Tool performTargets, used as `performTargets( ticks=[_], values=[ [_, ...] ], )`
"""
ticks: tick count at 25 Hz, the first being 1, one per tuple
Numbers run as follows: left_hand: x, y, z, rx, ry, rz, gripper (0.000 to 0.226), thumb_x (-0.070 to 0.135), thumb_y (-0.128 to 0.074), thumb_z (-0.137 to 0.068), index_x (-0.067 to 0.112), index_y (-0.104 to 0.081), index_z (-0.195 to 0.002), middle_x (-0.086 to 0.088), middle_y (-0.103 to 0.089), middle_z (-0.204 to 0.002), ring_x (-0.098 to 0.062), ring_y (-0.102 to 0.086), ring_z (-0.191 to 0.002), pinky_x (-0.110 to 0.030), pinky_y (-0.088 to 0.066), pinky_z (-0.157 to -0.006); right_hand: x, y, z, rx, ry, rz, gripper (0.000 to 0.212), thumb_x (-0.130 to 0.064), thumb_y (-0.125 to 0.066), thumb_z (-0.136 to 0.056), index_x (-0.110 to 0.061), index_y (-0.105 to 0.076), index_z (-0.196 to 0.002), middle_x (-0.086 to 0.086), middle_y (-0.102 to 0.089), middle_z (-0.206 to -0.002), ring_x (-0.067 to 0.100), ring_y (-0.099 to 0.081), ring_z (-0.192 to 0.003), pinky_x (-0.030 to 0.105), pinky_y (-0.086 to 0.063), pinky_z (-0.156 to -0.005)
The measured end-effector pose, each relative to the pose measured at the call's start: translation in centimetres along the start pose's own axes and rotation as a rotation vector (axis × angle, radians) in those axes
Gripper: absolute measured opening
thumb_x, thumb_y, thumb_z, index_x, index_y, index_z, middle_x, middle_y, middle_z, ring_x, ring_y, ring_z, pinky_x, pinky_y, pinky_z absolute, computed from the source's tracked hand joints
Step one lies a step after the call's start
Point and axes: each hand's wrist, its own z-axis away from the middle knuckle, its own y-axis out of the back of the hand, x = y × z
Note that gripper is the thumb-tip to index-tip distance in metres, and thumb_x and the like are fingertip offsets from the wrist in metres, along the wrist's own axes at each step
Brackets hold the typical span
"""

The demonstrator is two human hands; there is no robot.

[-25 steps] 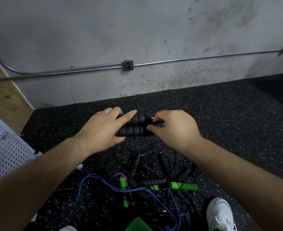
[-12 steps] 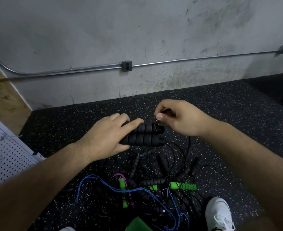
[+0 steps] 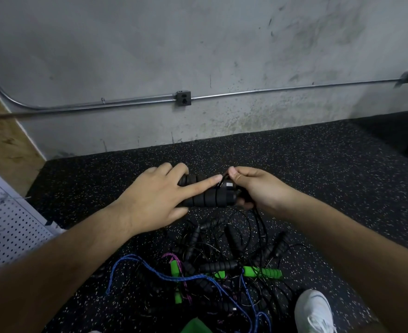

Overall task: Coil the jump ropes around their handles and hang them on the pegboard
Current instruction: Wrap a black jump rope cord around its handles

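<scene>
Gripping paired black handles point(image 3: 204, 195), left hand point(image 3: 153, 200); right hand point(image 3: 254, 188) pinching thin rope point(image 3: 259, 222) at their end

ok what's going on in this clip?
A person is bundling one jump rope. The left hand grips a pair of black foam handles held side by side, with the index finger laid along the top one. The right hand pinches the thin black cord at the handles' right end, apparently mid-wrap. A tangled pile of jump ropes lies on the floor below. Part of the pegboard shows at the left.
</scene>
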Motion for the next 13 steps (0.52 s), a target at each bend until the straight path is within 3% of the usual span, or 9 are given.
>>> performTargets(
  ticks=[2, 4, 6, 9, 13],
  values=[
    [0.2, 0.0, -0.3, -0.075, 0.038, -0.031, 0.103, 0.048, -0.063, -0.088, 0.046, 0.015, -0.156, -0.009, -0.049, -0.116, -0.025, -0.051, -0.093, -0.042, -0.055, -0.074, -1.1, -0.2, 0.8, 0.040, -0.043, 0.073, 0.032, -0.051, -0.044, -0.103, -0.027, -0.065, -0.108, -0.002, -0.074, -0.096, 0.017, -0.070, -0.067, 0.028, -0.037, -0.054],
    [0.6, -0.3, -0.6, -0.096, 0.064, -0.047, 0.105, 0.049, -0.062, -0.089, 0.044, 0.020, -0.155, -0.010, -0.047, -0.117, -0.026, -0.049, -0.098, -0.041, -0.054, -0.074, -1.7, -1.9, 1.9, 0.101, -0.065, 0.195, 0.037, -0.059, -0.039, -0.102, -0.031, -0.057, -0.118, -0.002, -0.076, -0.100, 0.017, -0.076, -0.074, 0.028, -0.041, -0.055],
    [1.3, -0.5, -0.7, -0.032, 0.060, -0.069, 0.105, 0.049, -0.064, -0.086, 0.037, 0.010, -0.159, -0.011, -0.050, -0.113, -0.028, -0.051, -0.096, -0.043, -0.052, -0.075, -1.5, -4.2, 2.1, 0.250, -0.013, 0.186, 0.041, -0.060, -0.041, -0.100, -0.023, -0.058, -0.109, 0.002, -0.075, -0.090, 0.015, -0.073, -0.063, 0.027, -0.046, -0.050],
    [1.8, -0.8, -0.8, 0.036, 0.085, -0.064, 0.098, 0.049, -0.055, -0.086, 0.018, 0.000, -0.162, -0.012, -0.052, -0.113, -0.030, -0.053, -0.100, -0.050, -0.046, -0.088, -1.6, -5.3, 1.9, 0.458, 0.113, 0.130, 0.038, -0.053, -0.048, -0.101, -0.016, -0.057, -0.097, 0.004, -0.068, -0.074, 0.009, -0.063, -0.049, 0.025, -0.049, -0.046],
    [2.0, -0.4, -0.7, 0.048, 0.218, 0.235, 0.091, 0.047, -0.035, -0.079, 0.016, -0.009, -0.161, -0.003, -0.050, -0.125, -0.024, -0.053, -0.108, -0.045, -0.050, -0.093, -1.8, -5.8, 2.2, 0.513, 0.300, 0.152, 0.023, -0.046, -0.050, -0.101, -0.024, -0.056, -0.103, -0.004, -0.067, -0.085, 0.014, -0.069, -0.071, 0.040, -0.061, -0.065]
  ],
)
